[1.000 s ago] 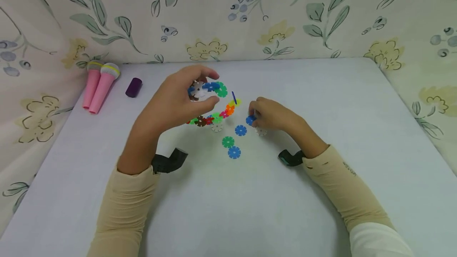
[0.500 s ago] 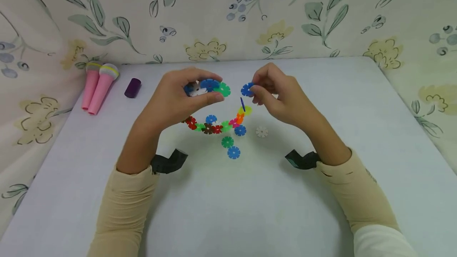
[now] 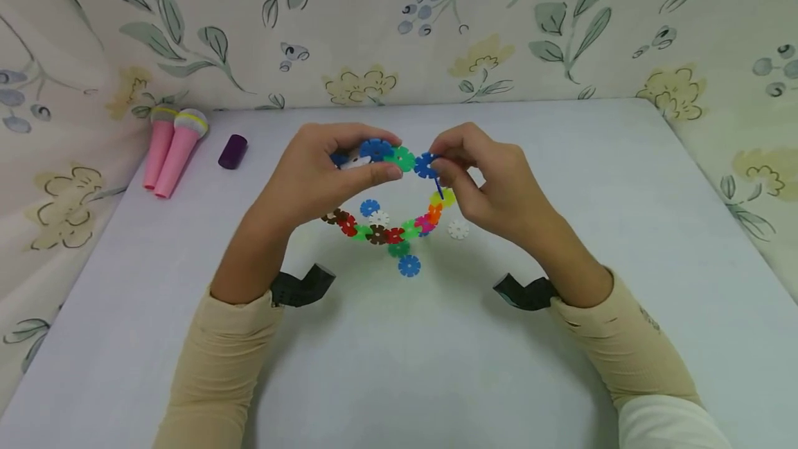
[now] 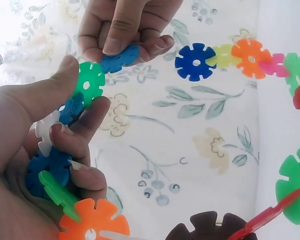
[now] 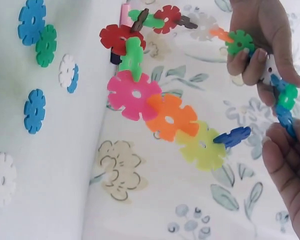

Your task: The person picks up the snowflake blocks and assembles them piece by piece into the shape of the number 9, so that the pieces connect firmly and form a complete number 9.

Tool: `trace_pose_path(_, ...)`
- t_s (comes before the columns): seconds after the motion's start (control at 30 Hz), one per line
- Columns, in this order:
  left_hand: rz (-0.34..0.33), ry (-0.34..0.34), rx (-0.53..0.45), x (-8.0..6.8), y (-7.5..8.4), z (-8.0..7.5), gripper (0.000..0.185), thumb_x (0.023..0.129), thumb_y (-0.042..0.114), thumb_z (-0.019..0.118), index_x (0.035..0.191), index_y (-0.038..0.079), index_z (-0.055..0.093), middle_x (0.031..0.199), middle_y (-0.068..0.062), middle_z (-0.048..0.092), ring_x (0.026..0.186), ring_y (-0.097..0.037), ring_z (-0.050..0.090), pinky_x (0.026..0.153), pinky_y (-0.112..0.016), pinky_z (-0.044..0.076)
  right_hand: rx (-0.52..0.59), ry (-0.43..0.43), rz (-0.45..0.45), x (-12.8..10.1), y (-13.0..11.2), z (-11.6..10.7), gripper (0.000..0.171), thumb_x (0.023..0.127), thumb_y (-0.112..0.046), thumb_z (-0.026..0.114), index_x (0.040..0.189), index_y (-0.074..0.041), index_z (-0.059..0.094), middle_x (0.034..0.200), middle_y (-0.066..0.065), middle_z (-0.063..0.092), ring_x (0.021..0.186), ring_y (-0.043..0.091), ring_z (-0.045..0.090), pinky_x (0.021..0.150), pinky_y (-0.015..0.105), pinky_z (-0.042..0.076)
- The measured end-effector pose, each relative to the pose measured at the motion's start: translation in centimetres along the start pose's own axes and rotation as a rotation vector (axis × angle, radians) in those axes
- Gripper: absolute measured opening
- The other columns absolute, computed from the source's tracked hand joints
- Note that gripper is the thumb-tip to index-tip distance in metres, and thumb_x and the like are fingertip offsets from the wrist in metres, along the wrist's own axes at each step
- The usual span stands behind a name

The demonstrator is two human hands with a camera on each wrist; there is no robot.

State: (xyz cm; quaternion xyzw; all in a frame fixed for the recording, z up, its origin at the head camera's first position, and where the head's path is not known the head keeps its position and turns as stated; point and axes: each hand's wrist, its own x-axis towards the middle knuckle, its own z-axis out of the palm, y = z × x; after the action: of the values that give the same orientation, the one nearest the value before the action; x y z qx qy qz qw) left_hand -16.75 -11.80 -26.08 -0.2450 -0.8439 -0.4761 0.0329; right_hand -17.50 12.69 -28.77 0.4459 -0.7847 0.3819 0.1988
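Observation:
My left hand [image 3: 385, 156] grips one end of a chain of coloured snowflake discs [image 3: 380, 233], thumb and fingers round its blue and green discs [image 3: 401, 158]. The chain hangs in a loop over the table and rises to a yellow disc [image 3: 444, 197] near my right hand. My right hand [image 3: 438, 161] pinches a single blue disc [image 3: 426, 165] held against the green end disc [image 4: 89, 82]. In the right wrist view the pink [image 5: 135, 95], orange [image 5: 171, 118] and yellow discs [image 5: 202, 146] run in a row.
Loose discs lie on the pale table [image 3: 561, 158]: white [image 3: 458, 229], blue [image 3: 409, 266], green [image 3: 397, 250], another blue [image 3: 370, 207]. Two pink toy microphones [image 3: 168, 151] and a purple cylinder [image 3: 233, 152] sit at the back left. A floral wall [image 3: 399, 26] borders the table.
My right hand picked a blue disc off the table, lifted it and brought it left to the green end disc. The chain loop has swung slightly right and lower.

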Motion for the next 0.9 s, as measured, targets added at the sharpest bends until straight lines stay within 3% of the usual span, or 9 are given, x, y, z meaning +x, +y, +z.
trace_pose_path(0.23,-0.021,-0.058,-0.022,0.1,0.1,0.2,0.032,0.086,0.02,0.082,0.115,0.01,0.075,0.1,-0.001,0.071,0.084,-0.017,0.06,0.069,-0.031,0.052,-0.093,-0.029,-0.067,0.2,-0.4,0.2,0.021,0.087,0.011,0.07,0.106,0.006,0.062,0.094,0.012,0.07,0.082,0.018,0.068,0.075,0.031,0.057)
trace_pose_path(0.37,-0.039,-0.076,-0.04,0.2,-0.1,0.7,0.032,0.086,0.02,0.082,0.115,0.009,0.075,0.103,-0.001,0.072,0.088,-0.018,0.062,0.072,-0.034,0.054,-0.106,-0.005,-0.082,0.2,-0.5,0.4,0.019,0.088,0.013,0.069,0.105,0.006,0.062,0.093,0.014,0.07,0.083,0.021,0.069,0.076,0.032,0.058)
trace_pose_path(0.47,-0.039,-0.084,-0.102,0.4,-0.4,1.2,0.029,0.088,0.019,0.08,0.115,0.008,0.075,0.097,-0.002,0.072,0.083,-0.02,0.061,0.069,-0.034,0.052,-0.099,0.031,-0.083,0.0,-0.6,0.3,0.021,0.088,0.014,0.067,0.106,0.005,0.057,0.091,0.013,0.068,0.079,0.019,0.068,0.074,0.03,0.058)
trace_pose_path(0.6,-0.008,-0.046,-0.194,0.7,-0.7,1.7,0.026,0.091,0.017,0.077,0.115,0.009,0.075,0.085,-0.006,0.067,0.076,-0.024,0.055,0.065,-0.033,0.046,-0.077,0.1,-0.108,0.1,-0.5,-0.1,0.027,0.088,0.013,0.068,0.107,0.005,0.051,0.092,0.014,0.066,0.079,0.019,0.068,0.077,0.028,0.057)
trace_pose_path(0.67,0.014,-0.007,-0.225,0.8,-0.7,1.7,0.025,0.092,0.016,0.075,0.116,0.01,0.074,0.085,-0.007,0.066,0.076,-0.026,0.054,0.065,-0.034,0.045,-0.046,0.129,-0.103,0.3,-0.3,-0.4,0.033,0.086,0.012,0.071,0.113,0.006,0.051,0.101,0.015,0.067,0.089,0.022,0.068,0.085,0.03,0.055)
trace_pose_path(0.77,0.017,0.077,-0.266,0.7,-0.7,1.4,0.023,0.095,0.016,0.072,0.117,0.009,0.073,0.089,-0.008,0.067,0.08,-0.027,0.058,0.068,-0.036,0.05,-0.013,0.116,-0.017,0.4,0.0,-1.2,0.048,0.086,0.001,0.076,0.127,0.006,0.05,0.123,0.016,0.063,0.112,0.024,0.062,0.098,0.037,0.049)
trace_pose_path(0.83,0.016,0.151,-0.306,0.7,-0.7,1.1,0.023,0.096,0.019,0.071,0.117,0.009,0.073,0.091,-0.01,0.066,0.079,-0.028,0.058,0.067,-0.034,0.05,0.041,0.038,0.111,0.3,0.3,-1.9,0.057,0.087,-0.003,0.076,0.136,0.003,0.048,0.135,0.013,0.056,0.122,0.024,0.056,0.103,0.041,0.046)
trace_pose_path(0.9,0.007,0.212,-0.344,0.7,-0.8,1.0,0.023,0.096,0.021,0.069,0.116,0.009,0.073,0.093,-0.011,0.066,0.08,-0.029,0.058,0.066,-0.033,0.05,0.098,-0.051,0.239,0.1,0.7,-2.4,0.056,0.089,-0.006,0.075,0.138,0.002,0.048,0.137,0.011,0.055,0.121,0.021,0.058,0.102,0.04,0.047)
